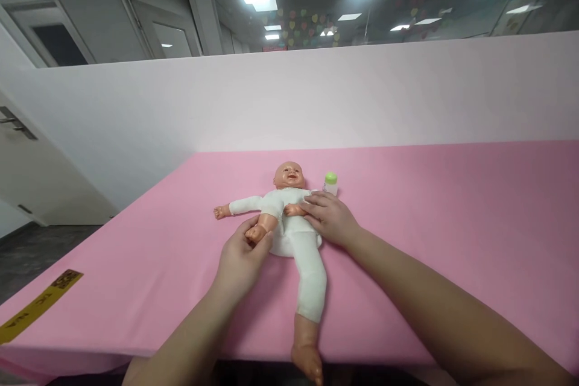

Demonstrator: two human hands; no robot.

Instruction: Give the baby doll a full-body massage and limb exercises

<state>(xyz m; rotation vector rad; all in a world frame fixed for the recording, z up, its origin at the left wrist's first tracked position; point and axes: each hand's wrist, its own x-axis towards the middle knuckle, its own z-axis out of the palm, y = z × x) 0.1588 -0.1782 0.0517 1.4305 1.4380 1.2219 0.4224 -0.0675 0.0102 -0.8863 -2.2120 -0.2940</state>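
Note:
A baby doll (292, 217) in a white suit lies on its back on the pink table (429, 211), head away from me. My left hand (239, 259) is closed around the doll's bent leg, holding its bare foot up near the hip. My right hand (330, 217) rests on the doll's arm and chest, fingers pressed over its small hand. The doll's other leg stretches toward me, its foot past the table's front edge. A small bottle (330, 183) with a green cap stands just beyond my right hand, beside the doll's head.
A pale pink partition wall (362, 96) runs along the table's far side. A yellow label strip (38, 304) lies near the front left corner. Floor and a door show at the left.

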